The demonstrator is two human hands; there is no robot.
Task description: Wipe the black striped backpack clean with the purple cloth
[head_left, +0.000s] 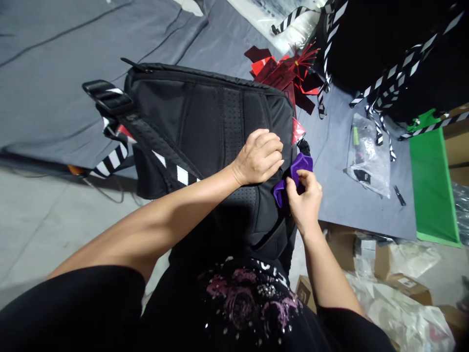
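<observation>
A black backpack [205, 122] lies back-panel up across the grey table and my lap, its black-and-white striped strap [113, 159] hanging at the left. My left hand [258, 157] rests fisted on the backpack's right edge, pressing or pinching the fabric there. My right hand [305, 198] grips a purple cloth [298, 168] at the backpack's right side, just below my left hand. A bit of red tag [297, 131] shows beside the backpack's edge.
Red and black paper tags [286, 73] lie piled behind the backpack. More black bags with striped straps [388, 49] stand at the back right. A clear plastic bag [368, 156], a green sheet [434, 186] and cardboard boxes [406, 286] lie right.
</observation>
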